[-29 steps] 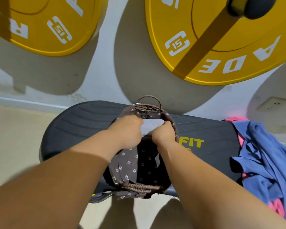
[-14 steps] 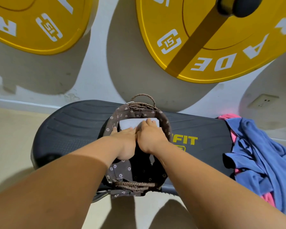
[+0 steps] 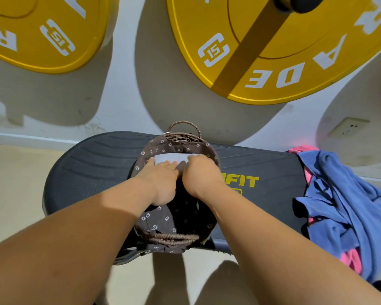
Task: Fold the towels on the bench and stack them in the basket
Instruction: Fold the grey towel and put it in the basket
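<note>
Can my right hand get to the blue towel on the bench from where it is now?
Probably yes. The right hand is on the folded towel in the basket; the blue towel lies to its right, only bare bench between.

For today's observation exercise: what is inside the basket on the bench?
Inside the basket, a folded pale towel lies at the far side, with the left hand and right hand resting on it, over flowered brown lining. Whatever lies beneath them is hidden.
</note>
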